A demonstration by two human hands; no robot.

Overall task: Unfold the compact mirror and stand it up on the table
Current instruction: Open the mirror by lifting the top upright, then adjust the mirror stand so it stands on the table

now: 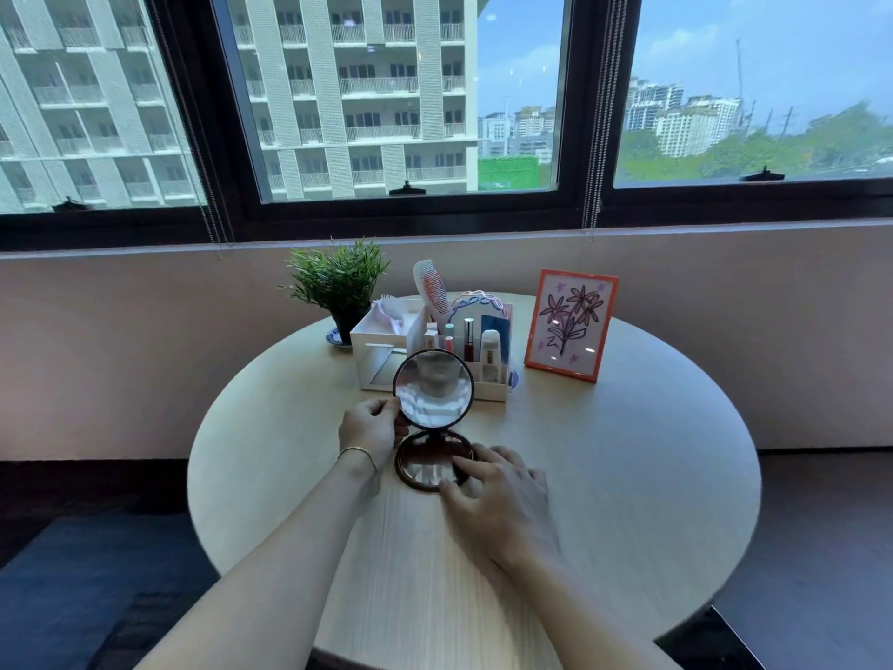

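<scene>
The compact mirror (pixel 431 418) is a dark-rimmed round pair of discs, unfolded on the round wooden table (pixel 628 476). Its lower disc lies flat on the tabletop and its upper disc stands upright, facing me. My left hand (pixel 371 430) pinches the left rim of the upright disc between thumb and fingers; a thin bracelet is on that wrist. My right hand (pixel 497 495) rests on the table with its fingertips pressed on the right and front rim of the flat disc.
Just behind the mirror stands a white organiser (pixel 381 350) with cosmetics, a comb and a brush. A potted green plant (pixel 338 287) is at the back left, an orange picture frame (pixel 570 326) with a flower drawing at the back right. A wall and windows lie beyond.
</scene>
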